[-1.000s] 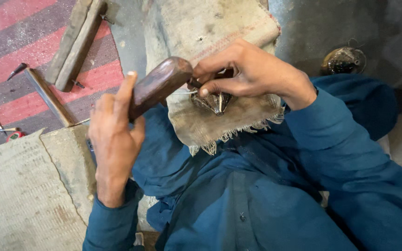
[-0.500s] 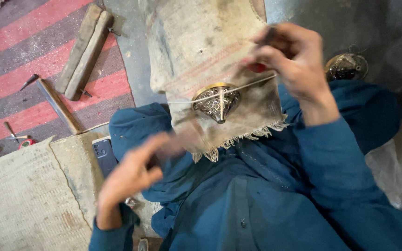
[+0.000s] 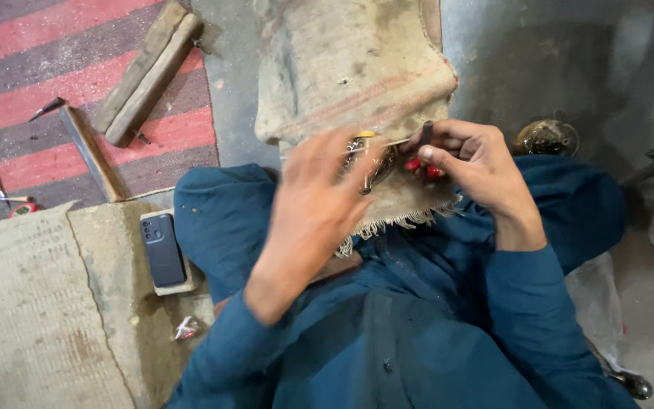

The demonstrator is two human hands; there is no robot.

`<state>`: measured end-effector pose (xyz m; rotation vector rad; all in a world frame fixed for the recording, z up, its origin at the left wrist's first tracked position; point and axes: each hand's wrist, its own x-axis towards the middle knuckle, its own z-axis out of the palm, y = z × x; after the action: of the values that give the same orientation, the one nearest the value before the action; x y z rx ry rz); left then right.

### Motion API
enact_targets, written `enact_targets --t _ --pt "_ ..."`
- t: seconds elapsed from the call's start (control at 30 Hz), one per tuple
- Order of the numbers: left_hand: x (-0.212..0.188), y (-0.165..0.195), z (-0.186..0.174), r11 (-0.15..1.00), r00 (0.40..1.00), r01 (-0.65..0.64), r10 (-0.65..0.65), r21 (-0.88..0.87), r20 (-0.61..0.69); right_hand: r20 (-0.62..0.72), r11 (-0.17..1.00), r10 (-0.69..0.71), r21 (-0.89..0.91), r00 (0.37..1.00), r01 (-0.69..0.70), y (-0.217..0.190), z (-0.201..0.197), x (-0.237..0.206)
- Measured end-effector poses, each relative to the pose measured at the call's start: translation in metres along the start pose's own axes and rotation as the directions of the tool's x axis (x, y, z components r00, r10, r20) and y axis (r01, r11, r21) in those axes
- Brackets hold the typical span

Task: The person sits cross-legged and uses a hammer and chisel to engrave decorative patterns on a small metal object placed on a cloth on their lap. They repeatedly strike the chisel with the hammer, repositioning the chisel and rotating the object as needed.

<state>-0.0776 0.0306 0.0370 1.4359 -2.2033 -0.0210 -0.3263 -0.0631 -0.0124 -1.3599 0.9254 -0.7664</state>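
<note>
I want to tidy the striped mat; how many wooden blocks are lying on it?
2: the wooden blocks lie side by side, touching, at the mat's upper right edge. Others may lie outside the view.

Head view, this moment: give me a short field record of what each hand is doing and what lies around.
left hand: left hand spread over the small metal workpiece, fingers blurred; contact cannot be told
right hand: right hand pinches a thin dark tool with a red part near the fingers
support: workpiece rests on a burlap-covered block with a frayed edge
near left: dark phone on a pad, wooden strips on the striped mat
near right: round brass piece on the floor
clothing: blue garment
</note>
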Motion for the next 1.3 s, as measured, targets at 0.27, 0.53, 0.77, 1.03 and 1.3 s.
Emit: enact_targets --t 0.27,0.53,0.77,1.03,1.3 --pt "0.007 0.010 0.021 0.990 0.991 0.121 -0.115 0.072 -0.073 -0.075 0.997 -0.008 0.080 0.997 0.014 -0.006 0.005 -0.006" --pt "-0.008 0.005 0.031 0.964 0.932 0.265 -0.258 -0.008 -0.256 0.001 0.997 -0.075 -0.013 0.997 0.075 -0.025 0.018 0.001" --pt "-0.066 -0.012 0.008 0.947 0.940 0.293 -0.311 -0.135 -0.139 0.138 0.982 -0.170 -0.058 0.976 0.180 -0.053 0.045 0.026" --pt "-0.185 -0.029 0.015 0.900 0.743 0.407 -0.427 0.159 0.515 0.351 0.887 -0.243 -0.296 0.904 0.354 -0.065 0.083 0.061" --pt "-0.192 -0.063 -0.020 0.719 0.518 0.679 -0.322 -0.152 0.793 0.446 0.852 -0.236 -0.332 0.864 0.404 -0.069 0.085 0.070"
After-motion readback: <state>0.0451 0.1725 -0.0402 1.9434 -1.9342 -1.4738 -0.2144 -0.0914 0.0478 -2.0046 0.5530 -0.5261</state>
